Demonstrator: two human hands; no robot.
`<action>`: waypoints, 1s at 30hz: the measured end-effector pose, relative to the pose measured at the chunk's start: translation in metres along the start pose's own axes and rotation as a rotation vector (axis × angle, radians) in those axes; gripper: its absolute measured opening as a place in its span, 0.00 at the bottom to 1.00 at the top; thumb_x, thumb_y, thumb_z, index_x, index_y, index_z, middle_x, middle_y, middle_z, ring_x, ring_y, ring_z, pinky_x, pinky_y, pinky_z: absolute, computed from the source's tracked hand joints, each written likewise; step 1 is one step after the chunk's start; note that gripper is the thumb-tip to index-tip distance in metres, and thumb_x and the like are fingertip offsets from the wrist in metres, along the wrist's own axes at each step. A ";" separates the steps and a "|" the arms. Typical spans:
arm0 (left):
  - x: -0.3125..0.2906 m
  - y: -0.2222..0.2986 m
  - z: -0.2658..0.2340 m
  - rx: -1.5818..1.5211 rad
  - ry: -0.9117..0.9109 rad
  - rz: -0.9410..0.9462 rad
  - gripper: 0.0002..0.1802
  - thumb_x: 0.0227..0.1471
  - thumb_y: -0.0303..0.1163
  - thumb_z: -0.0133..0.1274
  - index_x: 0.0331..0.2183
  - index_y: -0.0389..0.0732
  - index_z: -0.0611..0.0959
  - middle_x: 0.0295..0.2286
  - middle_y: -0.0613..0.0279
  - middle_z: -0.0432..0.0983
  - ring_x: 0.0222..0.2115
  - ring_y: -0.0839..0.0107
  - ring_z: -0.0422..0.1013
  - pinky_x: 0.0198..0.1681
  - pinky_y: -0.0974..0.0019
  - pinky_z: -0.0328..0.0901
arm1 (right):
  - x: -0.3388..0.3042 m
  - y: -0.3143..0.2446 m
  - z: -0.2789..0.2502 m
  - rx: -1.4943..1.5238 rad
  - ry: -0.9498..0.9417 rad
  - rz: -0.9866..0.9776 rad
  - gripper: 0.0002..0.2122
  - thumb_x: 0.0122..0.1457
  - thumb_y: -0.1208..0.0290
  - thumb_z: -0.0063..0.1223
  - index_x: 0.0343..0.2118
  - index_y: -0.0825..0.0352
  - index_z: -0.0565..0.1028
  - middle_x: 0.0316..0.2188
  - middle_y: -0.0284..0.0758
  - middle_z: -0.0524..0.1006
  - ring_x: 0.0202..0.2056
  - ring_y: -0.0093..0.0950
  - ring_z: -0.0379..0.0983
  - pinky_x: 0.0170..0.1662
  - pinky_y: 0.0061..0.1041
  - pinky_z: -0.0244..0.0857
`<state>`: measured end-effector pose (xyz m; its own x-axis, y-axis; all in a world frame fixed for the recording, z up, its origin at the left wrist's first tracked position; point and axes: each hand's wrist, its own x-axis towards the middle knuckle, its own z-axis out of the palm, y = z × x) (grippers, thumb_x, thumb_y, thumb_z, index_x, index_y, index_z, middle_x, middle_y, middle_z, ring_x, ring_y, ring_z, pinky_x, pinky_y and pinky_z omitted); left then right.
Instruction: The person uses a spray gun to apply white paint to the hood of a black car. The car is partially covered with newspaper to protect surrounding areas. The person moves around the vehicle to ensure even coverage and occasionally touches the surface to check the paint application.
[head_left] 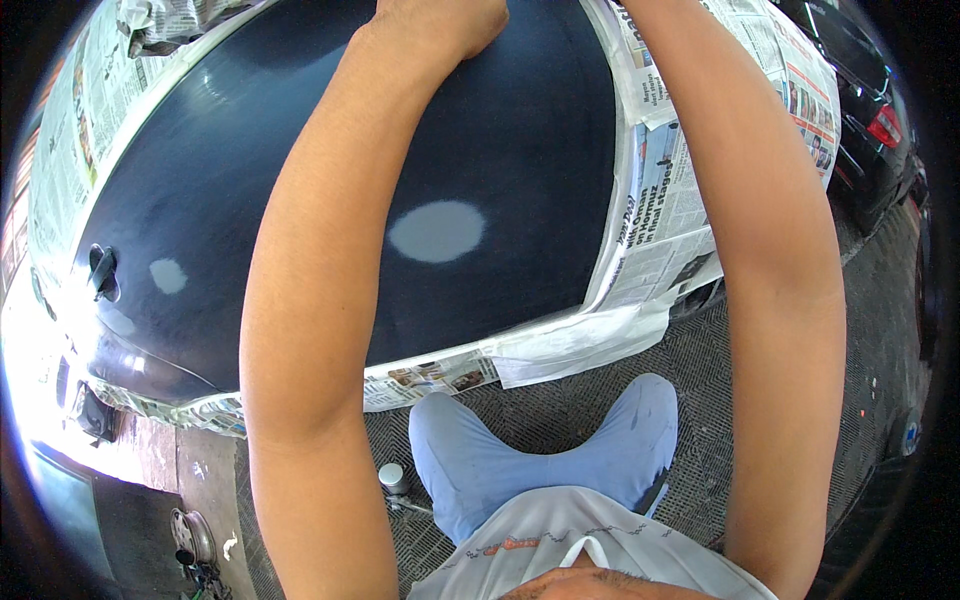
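Both my arms reach up over a dark blue car door (520, 160) with pale grey patches on its surface. My left hand (450, 22) is at the top edge of the view, over the upper part of the panel. Its fingers are cut off there, so whether it holds anything is hidden. Beyond the top edge lies my right hand; only its forearm (740, 140) shows, passing over the newspaper masking (665, 190) along the panel's right side. One large oval grey patch (437, 231) sits between my arms. A smaller patch (168, 276) is near the door handle (102, 272).
White masking paper (590, 345) hangs below the panel, close to my knees. A small white-topped can (393, 476) stands on the textured floor mat (690, 400) beside my left leg. A wheel rim (193, 538) lies at lower left. Another dark car (860, 110) is at far right.
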<state>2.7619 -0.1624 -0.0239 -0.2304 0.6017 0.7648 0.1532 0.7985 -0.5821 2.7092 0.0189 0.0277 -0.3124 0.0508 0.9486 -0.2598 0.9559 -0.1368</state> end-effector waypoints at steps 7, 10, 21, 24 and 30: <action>0.002 0.002 -0.011 -0.135 -0.079 -0.158 0.26 0.56 0.28 0.43 0.56 0.30 0.75 0.51 0.42 0.76 0.54 0.49 0.72 0.59 0.44 0.60 | 0.004 -0.001 -0.015 -0.009 -0.121 0.122 0.20 0.47 0.53 0.72 0.33 0.67 0.86 0.36 0.47 0.85 0.42 0.42 0.83 0.49 0.37 0.76; 0.008 0.016 -0.012 -0.226 -0.006 -0.245 0.28 0.57 0.29 0.42 0.59 0.30 0.72 0.55 0.39 0.72 0.57 0.48 0.69 0.63 0.44 0.58 | 0.016 0.020 0.001 0.148 -0.159 0.240 0.19 0.48 0.54 0.72 0.34 0.67 0.86 0.37 0.47 0.85 0.43 0.42 0.83 0.51 0.36 0.75; -0.038 -0.008 -0.075 -0.768 -0.001 -0.405 0.25 0.62 0.25 0.38 0.58 0.24 0.70 0.53 0.38 0.75 0.55 0.50 0.72 0.62 0.55 0.64 | -0.024 0.003 0.002 -0.051 0.339 -0.438 0.15 0.55 0.72 0.55 0.46 0.64 0.74 0.41 0.45 0.76 0.47 0.43 0.74 0.52 0.48 0.61; -0.063 -0.033 -0.080 -0.755 0.081 -0.453 0.21 0.64 0.26 0.38 0.53 0.28 0.76 0.49 0.46 0.78 0.46 0.62 0.75 0.50 0.62 0.69 | -0.018 -0.008 0.001 -0.031 0.399 -0.539 0.15 0.53 0.73 0.55 0.45 0.64 0.74 0.40 0.45 0.75 0.48 0.42 0.72 0.51 0.45 0.60; -0.098 -0.106 -0.070 -0.938 -0.166 -0.754 0.24 0.64 0.29 0.40 0.57 0.39 0.80 0.53 0.61 0.79 0.43 0.74 0.75 0.49 0.65 0.66 | -0.017 -0.027 -0.001 0.002 0.388 -0.611 0.19 0.49 0.71 0.58 0.47 0.64 0.71 0.38 0.45 0.75 0.45 0.42 0.70 0.49 0.43 0.59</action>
<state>2.8353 -0.3049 -0.0184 -0.6717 0.0263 0.7404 0.5476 0.6907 0.4723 2.7227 -0.0069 0.0157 0.2362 -0.3927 0.8888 -0.2862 0.8460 0.4498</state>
